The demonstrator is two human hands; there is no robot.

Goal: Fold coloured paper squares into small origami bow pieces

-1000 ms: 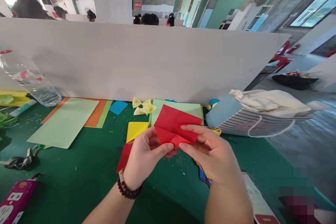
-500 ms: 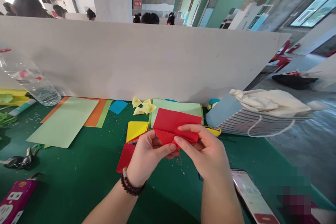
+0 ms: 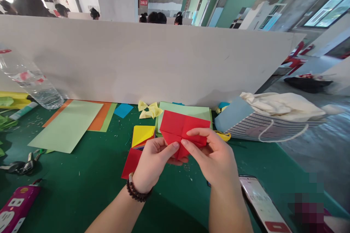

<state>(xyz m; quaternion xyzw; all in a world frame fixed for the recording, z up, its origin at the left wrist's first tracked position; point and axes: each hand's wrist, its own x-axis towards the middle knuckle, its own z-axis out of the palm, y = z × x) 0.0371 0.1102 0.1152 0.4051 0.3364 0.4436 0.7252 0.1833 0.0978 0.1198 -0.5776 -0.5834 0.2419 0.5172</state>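
A long concrete workroom with green-painted walls stretches away behind a pale partition board (image 3: 136,58), and the heads of several people (image 3: 155,17) show beyond it. On the green tabletop (image 3: 82,200) in front of the board, the left hand (image 3: 155,164), wearing a dark beaded bracelet (image 3: 136,188), and the right hand (image 3: 213,154) hold a folded red origami paper (image 3: 182,129) up above the table. Its creases form a cross, and its lower edge is folded. The fingers of both hands are narrowly pinched on the paper's lower part, the left thumb (image 3: 171,148) pressing on its front.

Just behind the hands lie a pale green sheet (image 3: 183,113) and a folded yellow paper (image 3: 142,135) over a red sheet (image 3: 131,164). Further left are a large pale green sheet (image 3: 65,125), an orange sheet (image 3: 100,116), a blue square (image 3: 123,110), and a crumpled pale yellow paper (image 3: 146,111). A plastic water bottle (image 3: 32,83) lies on its side at far left. A smartphone (image 3: 259,200) sits near the right hand, and a striped bag (image 3: 259,127) rests at the table's right.
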